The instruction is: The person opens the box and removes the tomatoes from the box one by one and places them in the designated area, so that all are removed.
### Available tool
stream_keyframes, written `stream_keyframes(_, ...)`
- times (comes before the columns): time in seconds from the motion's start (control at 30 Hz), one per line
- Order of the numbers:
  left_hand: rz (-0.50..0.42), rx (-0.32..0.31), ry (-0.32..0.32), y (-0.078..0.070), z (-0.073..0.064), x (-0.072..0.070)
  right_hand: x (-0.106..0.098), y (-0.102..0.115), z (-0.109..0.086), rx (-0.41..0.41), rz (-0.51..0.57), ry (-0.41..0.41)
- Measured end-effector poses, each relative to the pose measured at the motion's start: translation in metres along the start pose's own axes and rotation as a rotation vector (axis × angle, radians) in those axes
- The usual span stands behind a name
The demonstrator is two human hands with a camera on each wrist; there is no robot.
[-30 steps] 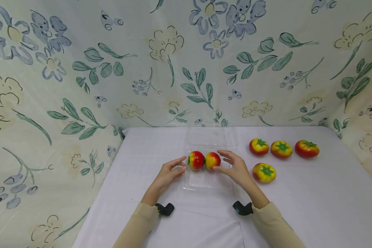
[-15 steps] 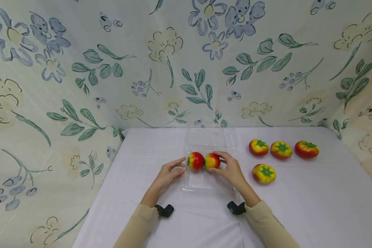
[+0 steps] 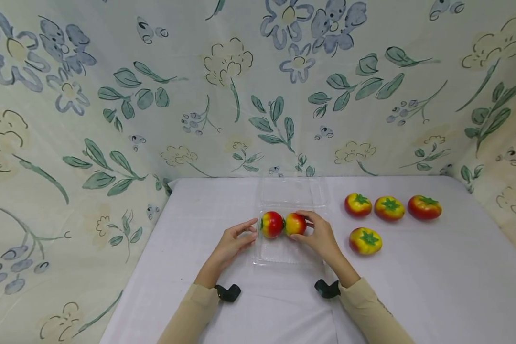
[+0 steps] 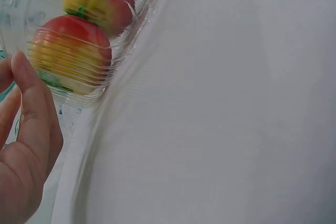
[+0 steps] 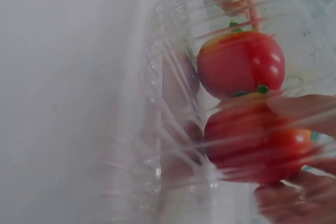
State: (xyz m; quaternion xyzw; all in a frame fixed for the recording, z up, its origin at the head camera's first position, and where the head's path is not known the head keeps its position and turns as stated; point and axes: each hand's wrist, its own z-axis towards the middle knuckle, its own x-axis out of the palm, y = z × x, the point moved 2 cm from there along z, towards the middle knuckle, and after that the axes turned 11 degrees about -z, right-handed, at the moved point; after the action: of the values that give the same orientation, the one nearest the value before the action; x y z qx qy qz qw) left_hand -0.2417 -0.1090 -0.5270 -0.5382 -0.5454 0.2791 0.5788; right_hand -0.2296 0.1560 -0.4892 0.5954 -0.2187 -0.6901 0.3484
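Two red-and-yellow tomatoes with green calyxes lie on their sides in a clear plastic clamshell box (image 3: 290, 255), whose lid lies back behind them. My right hand (image 3: 320, 236) reaches into the box and holds the right tomato (image 3: 294, 223) between thumb and fingers. That tomato sits against the left tomato (image 3: 272, 224). At the box's left wall is my left hand (image 3: 234, 243), its fingers loosely bent and holding nothing. In the left wrist view, fingertips (image 4: 23, 66) come close to the ribbed wall; whether they touch it I cannot tell.
To the right of the box, several more tomatoes rest on the white tablecloth (image 3: 434, 277): a back row with one tomato (image 3: 389, 208) in its middle, and a nearer tomato (image 3: 365, 241). A floral curtain (image 3: 223, 95) hangs behind and at the sides.
My right hand has moved slightly left and closed its fingers in on the right tomato. The left hand and both tomatoes in the box have hardly moved.
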Motion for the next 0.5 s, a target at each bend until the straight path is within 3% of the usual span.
stream_keyframes(0.5, 0.012, 0.002, -0.010, 0.0018, 0.0003, -0.0008, -0.0035, -0.0011, -0.0035, 0.031, -0.081, 0.011)
